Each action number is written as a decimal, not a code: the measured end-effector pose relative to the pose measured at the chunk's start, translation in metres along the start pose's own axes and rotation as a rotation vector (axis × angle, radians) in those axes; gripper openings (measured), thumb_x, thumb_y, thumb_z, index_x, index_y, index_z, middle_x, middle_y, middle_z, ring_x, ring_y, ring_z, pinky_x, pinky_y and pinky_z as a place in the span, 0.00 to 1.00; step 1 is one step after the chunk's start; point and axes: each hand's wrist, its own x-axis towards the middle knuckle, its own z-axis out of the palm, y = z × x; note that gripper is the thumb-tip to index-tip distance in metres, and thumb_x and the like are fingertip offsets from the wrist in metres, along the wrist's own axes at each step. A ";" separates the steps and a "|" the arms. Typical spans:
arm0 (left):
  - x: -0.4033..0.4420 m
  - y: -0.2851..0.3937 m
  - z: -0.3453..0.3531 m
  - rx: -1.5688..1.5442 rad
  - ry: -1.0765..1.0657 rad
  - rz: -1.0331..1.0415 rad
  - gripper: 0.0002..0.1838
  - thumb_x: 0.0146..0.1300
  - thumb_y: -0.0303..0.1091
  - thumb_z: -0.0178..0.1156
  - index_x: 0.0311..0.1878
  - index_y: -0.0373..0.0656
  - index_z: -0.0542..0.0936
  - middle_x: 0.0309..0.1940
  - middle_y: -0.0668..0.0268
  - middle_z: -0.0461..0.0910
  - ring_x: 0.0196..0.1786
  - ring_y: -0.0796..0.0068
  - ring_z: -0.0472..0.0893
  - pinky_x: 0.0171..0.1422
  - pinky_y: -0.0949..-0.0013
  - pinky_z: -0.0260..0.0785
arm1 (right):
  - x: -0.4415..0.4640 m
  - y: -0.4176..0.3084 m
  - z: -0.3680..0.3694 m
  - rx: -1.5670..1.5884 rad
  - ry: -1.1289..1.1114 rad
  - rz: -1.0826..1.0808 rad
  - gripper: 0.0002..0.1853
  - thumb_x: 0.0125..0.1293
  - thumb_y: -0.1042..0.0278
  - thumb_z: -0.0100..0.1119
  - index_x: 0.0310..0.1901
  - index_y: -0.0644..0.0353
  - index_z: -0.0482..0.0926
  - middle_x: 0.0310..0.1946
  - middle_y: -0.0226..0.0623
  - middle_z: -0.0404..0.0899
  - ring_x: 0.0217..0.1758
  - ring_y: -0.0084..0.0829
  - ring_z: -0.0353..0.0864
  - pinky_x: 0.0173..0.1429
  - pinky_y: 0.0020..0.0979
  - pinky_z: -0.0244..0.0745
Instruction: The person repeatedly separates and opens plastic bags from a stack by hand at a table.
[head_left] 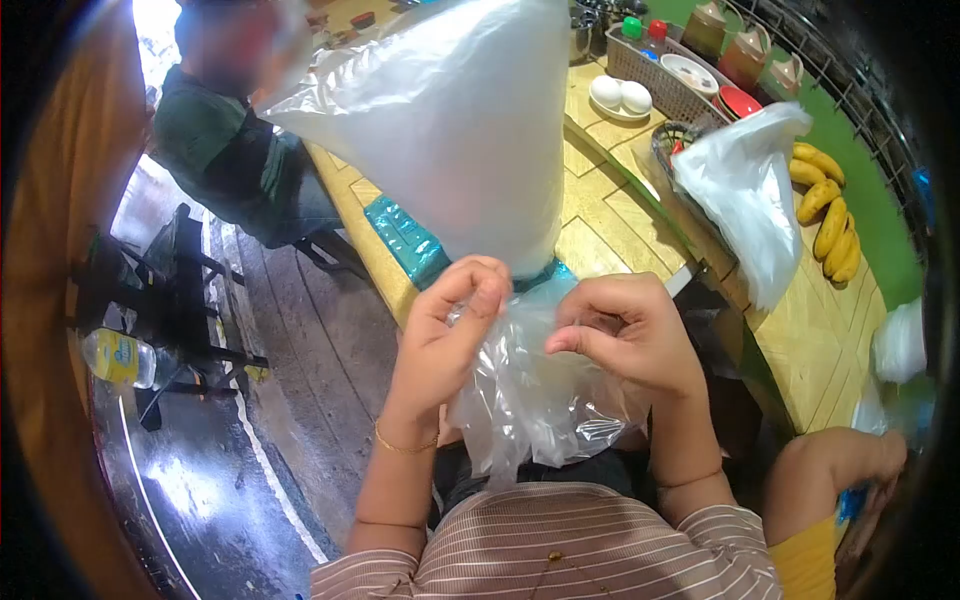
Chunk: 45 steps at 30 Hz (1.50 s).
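Hands at a clear plastic bag, over the lap

Head view: left hand, fingers curled and thumb closed, pinching the clear plastic bag; right hand, half-curled at the bag's other side, grip on the film cannot be told. Beyond, on the wooden table: large translucent bag, bulging; teal packet, partly beneath it. Farther right: crumpled white plastic bag; yellow bananas, beside it; two white eggs, on a saucer.
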 end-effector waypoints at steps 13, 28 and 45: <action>0.001 0.021 -0.037 -0.812 -0.417 0.104 0.22 0.64 0.49 0.46 0.21 0.42 0.65 0.12 0.71 0.65 0.14 0.86 0.62 0.17 0.83 0.52 | 0.022 -0.005 -0.046 0.344 -0.510 -0.240 0.18 0.54 0.60 0.63 0.19 0.65 0.70 0.13 0.31 0.69 0.17 0.26 0.70 0.23 0.25 0.63; 0.071 0.045 -0.068 -0.640 0.092 -0.006 0.11 0.58 0.36 0.54 0.31 0.36 0.74 0.27 0.62 0.76 0.25 0.79 0.71 0.28 0.77 0.60 | 0.109 -0.042 -0.053 0.149 0.459 -0.350 0.16 0.58 0.69 0.56 0.47 0.66 0.71 0.41 0.37 0.75 0.39 0.25 0.75 0.43 0.28 0.73; 0.054 -0.075 -0.047 -0.705 0.194 -0.339 0.14 0.64 0.34 0.43 0.46 0.34 0.70 0.39 0.60 0.74 0.40 0.69 0.76 0.46 0.68 0.70 | 0.115 0.097 -0.025 0.761 0.266 0.629 0.11 0.57 0.67 0.53 0.39 0.64 0.73 0.26 0.31 0.75 0.21 0.20 0.73 0.26 0.24 0.73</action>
